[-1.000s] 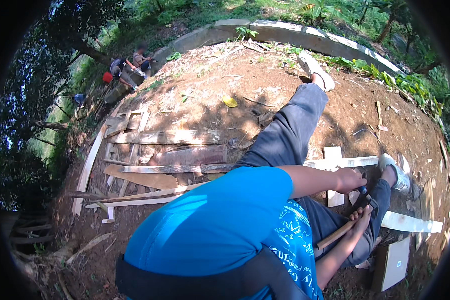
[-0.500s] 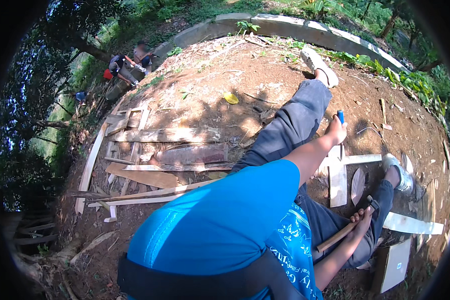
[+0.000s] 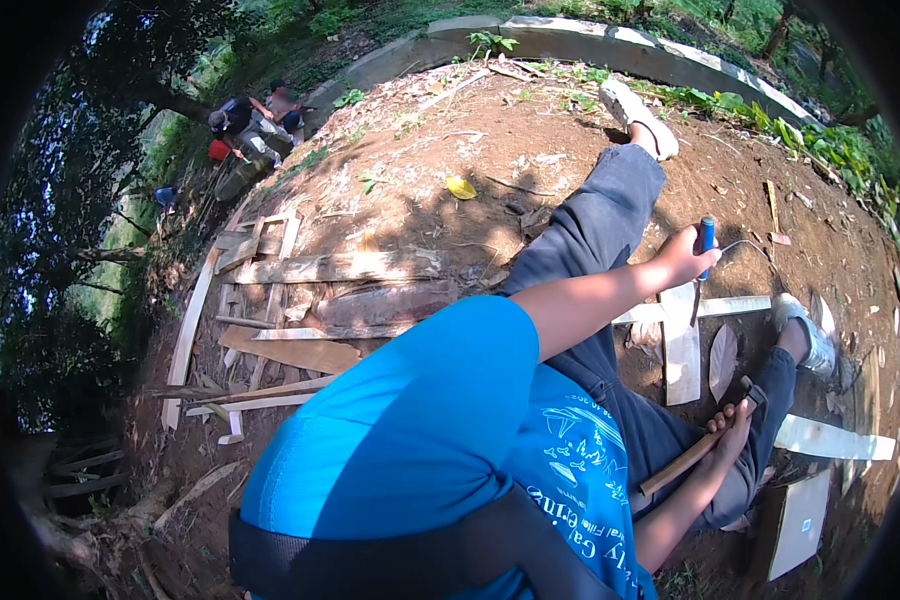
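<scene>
My left hand (image 3: 688,256) is closed around the blue handle of a chisel (image 3: 707,236). Its dark blade points down over a pale board (image 3: 682,365); whether the tip touches the wood I cannot tell. A narrow pale strip (image 3: 740,306) crosses that board on the ground between my legs. Lower down, my right hand (image 3: 732,432) grips a hammer (image 3: 678,468) by its wooden handle, close under the dark head. Hammer and hand rest near my right thigh.
Several planks (image 3: 335,267) and a brown board (image 3: 300,352) lie left. Near my right leg are a pale plank (image 3: 835,440) and a box-like piece (image 3: 800,525). A low concrete wall (image 3: 570,38) curves behind. Two people work at far left beside a red container (image 3: 219,150).
My left hand has shifted right with the chisel, and its blade now shows. My right hand keeps its hold on the hammer. One far person has raised their upper body.
</scene>
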The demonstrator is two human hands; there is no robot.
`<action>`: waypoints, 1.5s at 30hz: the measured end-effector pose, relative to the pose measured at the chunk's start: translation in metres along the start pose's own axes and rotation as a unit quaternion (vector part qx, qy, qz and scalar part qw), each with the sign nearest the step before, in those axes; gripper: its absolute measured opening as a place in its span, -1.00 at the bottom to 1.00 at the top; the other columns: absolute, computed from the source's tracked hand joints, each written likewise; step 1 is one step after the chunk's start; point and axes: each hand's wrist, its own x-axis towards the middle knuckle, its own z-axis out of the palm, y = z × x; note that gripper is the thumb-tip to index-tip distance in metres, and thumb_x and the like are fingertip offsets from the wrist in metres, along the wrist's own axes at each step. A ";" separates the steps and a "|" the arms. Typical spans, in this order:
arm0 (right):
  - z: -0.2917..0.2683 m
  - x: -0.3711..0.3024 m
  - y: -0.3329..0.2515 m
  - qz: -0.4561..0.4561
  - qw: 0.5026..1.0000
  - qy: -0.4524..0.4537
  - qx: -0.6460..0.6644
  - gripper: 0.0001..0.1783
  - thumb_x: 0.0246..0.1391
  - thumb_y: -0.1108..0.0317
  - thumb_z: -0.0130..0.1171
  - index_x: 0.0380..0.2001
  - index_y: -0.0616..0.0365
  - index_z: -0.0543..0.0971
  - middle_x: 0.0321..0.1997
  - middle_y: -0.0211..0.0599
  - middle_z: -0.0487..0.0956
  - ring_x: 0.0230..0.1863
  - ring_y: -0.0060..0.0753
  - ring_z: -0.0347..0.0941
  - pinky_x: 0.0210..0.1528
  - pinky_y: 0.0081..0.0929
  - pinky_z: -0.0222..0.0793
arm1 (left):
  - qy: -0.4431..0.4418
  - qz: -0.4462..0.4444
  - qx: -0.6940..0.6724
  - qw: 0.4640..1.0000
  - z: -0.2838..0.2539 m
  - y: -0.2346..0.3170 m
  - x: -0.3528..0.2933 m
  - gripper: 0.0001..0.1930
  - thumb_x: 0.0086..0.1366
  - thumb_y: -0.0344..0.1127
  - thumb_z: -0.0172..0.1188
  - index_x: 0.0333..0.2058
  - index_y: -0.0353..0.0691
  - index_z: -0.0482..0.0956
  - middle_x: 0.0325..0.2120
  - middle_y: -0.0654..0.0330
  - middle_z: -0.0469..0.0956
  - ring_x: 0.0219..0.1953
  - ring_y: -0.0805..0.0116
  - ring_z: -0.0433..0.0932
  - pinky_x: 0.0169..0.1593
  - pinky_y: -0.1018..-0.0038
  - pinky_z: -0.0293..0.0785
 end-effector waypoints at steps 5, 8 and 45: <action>0.007 -0.009 -0.003 -0.003 1.000 0.029 0.009 -0.79 0.33 0.12 0.09 -0.12 -0.12 0.35 -0.47 -0.53 0.35 -0.63 -0.68 0.23 -0.63 -0.67 0.19 | -0.073 0.045 0.164 0.983 0.021 0.013 -0.014 -0.69 0.20 -0.17 0.36 -0.17 -0.21 0.55 -0.36 0.26 0.62 -0.30 0.48 0.58 -0.19 0.46 0.48; 0.017 -0.016 -0.011 -0.006 1.000 0.028 0.010 -0.82 0.34 0.16 0.08 -0.15 -0.06 0.36 -0.48 -0.53 0.35 -0.62 -0.70 0.24 -0.64 -0.67 0.21 | -0.116 0.054 0.233 0.964 0.024 0.034 -0.017 -0.70 0.18 -0.15 0.40 -0.18 -0.15 0.60 -0.35 0.27 0.65 -0.35 0.51 0.59 -0.20 0.49 0.50; 0.016 -0.024 -0.013 -0.008 0.999 0.041 0.016 -0.75 0.30 0.17 0.12 -0.13 0.08 0.44 -0.47 -0.53 0.39 -0.59 -0.74 0.28 -0.59 -0.68 0.27 | -0.215 0.131 0.274 0.928 0.053 -0.006 -0.033 -0.83 0.27 -0.47 0.32 -0.16 -0.23 0.59 -0.27 0.32 0.64 -0.18 0.58 0.58 -0.06 0.57 0.54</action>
